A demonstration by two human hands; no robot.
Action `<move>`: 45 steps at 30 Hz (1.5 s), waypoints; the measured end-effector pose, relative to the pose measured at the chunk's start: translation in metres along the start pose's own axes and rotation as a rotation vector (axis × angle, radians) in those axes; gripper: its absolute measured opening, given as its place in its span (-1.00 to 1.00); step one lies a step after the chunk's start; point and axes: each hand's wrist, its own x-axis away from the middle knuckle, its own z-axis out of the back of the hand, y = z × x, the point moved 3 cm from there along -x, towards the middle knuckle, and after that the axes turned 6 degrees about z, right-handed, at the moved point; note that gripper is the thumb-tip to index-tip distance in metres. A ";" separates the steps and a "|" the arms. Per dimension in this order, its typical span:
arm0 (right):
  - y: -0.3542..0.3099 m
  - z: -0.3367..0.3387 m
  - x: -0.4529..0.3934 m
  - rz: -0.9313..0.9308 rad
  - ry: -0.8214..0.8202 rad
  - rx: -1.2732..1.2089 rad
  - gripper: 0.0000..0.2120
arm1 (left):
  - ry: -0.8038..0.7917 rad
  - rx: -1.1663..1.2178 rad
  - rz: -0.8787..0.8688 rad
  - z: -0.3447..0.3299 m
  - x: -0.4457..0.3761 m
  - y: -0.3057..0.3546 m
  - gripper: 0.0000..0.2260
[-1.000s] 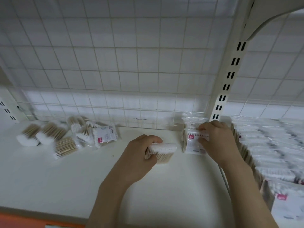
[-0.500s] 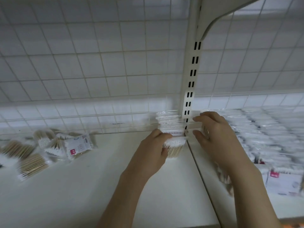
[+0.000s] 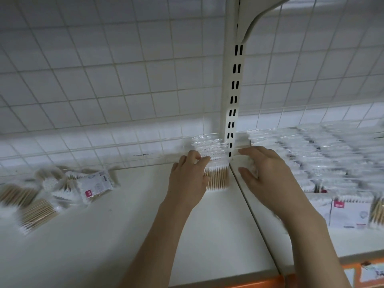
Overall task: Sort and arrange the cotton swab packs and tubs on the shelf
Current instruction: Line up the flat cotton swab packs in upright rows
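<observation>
A: Left hand (image 3: 188,179)?
B: Centre of frame, fingers curled round a cotton swab pack (image 3: 217,178) with wooden sticks, so that grip is grasping the pack. The pack stands against the base of the slotted upright post (image 3: 232,96), at the right edge of the left shelf (image 3: 104,235).

A: Right hand (image 3: 268,173)?
B: Just right of the post, thumb and fingers spread round the near end of the packed row of swab packs (image 3: 324,161). Fingers look partly curled on the clear wrap. Blurred, so I cannot tell if that grip is grasping or only touching.

A: Anything behind the held pack?
B: More clear-wrapped packs (image 3: 207,145) stacked behind it, touching the post base.

A: Rest of the stock?
B: Loose pile of swab packs (image 3: 52,190) at the left of frame, jumbled, well apart from the hands. One in it lies label up with a pink square, the labelled pack (image 3: 96,187). Right of frame, rows fill the right shelf (image 3: 270,231); a front pack with white label (image 3: 351,214) faces the camera at lower right.

A: Background?
B: White wire grid back panel (image 3: 124,80) across the top, orange shelf edge strip (image 3: 270,281) along the bottom.
</observation>
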 end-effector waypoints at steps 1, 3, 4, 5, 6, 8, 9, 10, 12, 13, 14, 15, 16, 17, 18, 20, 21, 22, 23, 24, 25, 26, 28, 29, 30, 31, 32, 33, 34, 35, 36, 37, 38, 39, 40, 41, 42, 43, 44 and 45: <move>-0.003 -0.003 0.000 0.001 -0.011 -0.002 -0.66 | 0.003 0.009 0.001 0.002 0.001 0.000 -0.52; -0.010 -0.009 0.001 0.004 -0.037 -0.008 -0.64 | 0.012 0.037 0.005 0.007 0.007 -0.003 -0.47; -0.014 -0.012 0.001 0.004 -0.048 -0.009 -0.63 | 0.018 0.049 0.009 0.010 0.010 -0.005 -0.46; -0.019 -0.015 0.000 0.006 -0.057 -0.009 -0.63 | 0.026 0.051 0.017 0.014 0.014 -0.009 -0.46; -0.024 -0.018 -0.001 0.014 -0.066 -0.008 -0.62 | 0.033 0.044 0.030 0.017 0.019 -0.015 -0.47; -0.035 -0.026 -0.006 0.036 -0.078 -0.008 -0.62 | 0.031 0.020 0.075 0.024 0.030 -0.032 -0.50; -0.042 -0.031 -0.009 0.049 -0.085 -0.006 -0.62 | 0.028 0.011 0.102 0.028 0.036 -0.042 -0.52; -0.049 -0.036 -0.012 0.069 -0.092 -0.006 -0.62 | 0.028 0.006 0.129 0.031 0.043 -0.053 -0.53; -0.066 -0.049 -0.017 0.110 -0.110 -0.012 -0.62 | 0.036 0.003 0.185 0.040 0.057 -0.075 -0.57; -0.075 -0.056 -0.019 0.127 -0.123 -0.024 -0.62 | 0.041 0.004 0.215 0.044 0.065 -0.087 -0.58; -0.084 -0.063 -0.020 0.144 -0.137 -0.039 -0.61 | 0.044 0.002 0.247 0.049 0.074 -0.100 -0.59; -0.094 -0.071 -0.022 0.160 -0.151 -0.053 -0.61 | 0.049 -0.002 0.280 0.054 0.082 -0.113 -0.61; -0.105 -0.079 -0.025 0.175 -0.167 -0.064 -0.61 | 0.052 -0.010 0.314 0.060 0.091 -0.126 -0.62; -0.116 -0.087 -0.027 0.190 -0.184 -0.075 -0.61 | 0.055 -0.020 0.348 0.065 0.100 -0.140 -0.63; -0.128 -0.095 -0.029 0.210 -0.200 -0.083 -0.61 | 0.055 -0.030 0.378 0.071 0.109 -0.154 -0.63; -0.153 -0.111 -0.033 0.259 -0.224 -0.098 -0.60 | 0.067 -0.043 0.435 0.083 0.126 -0.180 -0.65; -0.166 -0.118 -0.034 0.283 -0.233 -0.109 -0.60 | 0.076 -0.047 0.463 0.089 0.135 -0.192 -0.65; -0.179 -0.124 -0.035 0.309 -0.243 -0.119 -0.60 | 0.083 -0.052 0.492 0.095 0.143 -0.204 -0.65; -0.191 -0.130 -0.036 0.333 -0.256 -0.130 -0.60 | 0.094 -0.053 0.517 0.102 0.152 -0.215 -0.66; -0.203 -0.135 -0.037 0.352 -0.269 -0.139 -0.60 | 0.104 -0.047 0.541 0.108 0.159 -0.226 -0.67; -0.213 -0.141 -0.039 0.368 -0.281 -0.147 -0.60 | 0.108 -0.038 0.566 0.113 0.167 -0.235 -0.67; -0.223 -0.146 -0.041 0.382 -0.292 -0.151 -0.61 | 0.102 -0.030 0.595 0.118 0.173 -0.245 -0.67; -0.239 -0.157 -0.047 0.405 -0.310 -0.149 -0.63 | 0.074 -0.024 0.647 0.126 0.183 -0.263 -0.65; -0.245 -0.162 -0.052 0.413 -0.323 -0.141 -0.63 | 0.064 -0.015 0.662 0.128 0.187 -0.272 -0.63; -0.251 -0.167 -0.057 0.419 -0.340 -0.128 -0.64 | 0.056 0.000 0.668 0.131 0.188 -0.279 -0.62; -0.255 -0.172 -0.063 0.421 -0.359 -0.113 -0.64 | 0.052 0.017 0.666 0.133 0.188 -0.285 -0.62; -0.259 -0.177 -0.069 0.421 -0.380 -0.098 -0.64 | 0.046 0.035 0.658 0.134 0.186 -0.291 -0.61; -0.263 -0.182 -0.075 0.417 -0.401 -0.086 -0.64 | 0.041 0.053 0.643 0.136 0.183 -0.296 -0.61; -0.265 -0.186 -0.080 0.411 -0.420 -0.076 -0.64 | 0.039 0.068 0.625 0.137 0.178 -0.300 -0.62; -0.267 -0.191 -0.085 0.403 -0.441 -0.065 -0.64 | 0.040 0.082 0.604 0.138 0.173 -0.305 -0.64; -0.268 -0.196 -0.089 0.396 -0.465 -0.049 -0.61 | 0.044 0.091 0.576 0.138 0.167 -0.308 -0.67; -0.269 -0.200 -0.092 0.389 -0.494 -0.029 -0.57 | 0.049 0.095 0.543 0.137 0.160 -0.311 -0.72; -0.269 -0.205 -0.094 0.383 -0.525 -0.006 -0.53 | 0.045 0.088 0.512 0.136 0.154 -0.313 -0.76; -0.268 -0.209 -0.095 0.370 -0.560 0.012 -0.48 | 0.037 0.075 0.485 0.133 0.148 -0.314 -0.78; -0.268 -0.213 -0.096 0.353 -0.597 0.022 -0.42 | 0.017 0.060 0.472 0.130 0.142 -0.315 -0.79; -0.268 -0.216 -0.095 0.332 -0.632 0.019 -0.38 | -0.004 0.046 0.464 0.126 0.138 -0.315 -0.79; -0.267 -0.219 -0.094 0.315 -0.662 0.007 -0.37 | -0.030 0.028 0.460 0.123 0.135 -0.314 -0.78; -0.267 -0.220 -0.093 0.301 -0.682 -0.005 -0.37 | -0.055 0.008 0.457 0.119 0.133 -0.315 -0.77; -0.266 -0.221 -0.092 0.290 -0.689 -0.007 -0.36 | -0.085 -0.016 0.460 0.116 0.132 -0.315 -0.76; -0.266 -0.222 -0.091 0.280 -0.681 0.007 -0.35 | -0.123 -0.042 0.466 0.111 0.131 -0.316 -0.73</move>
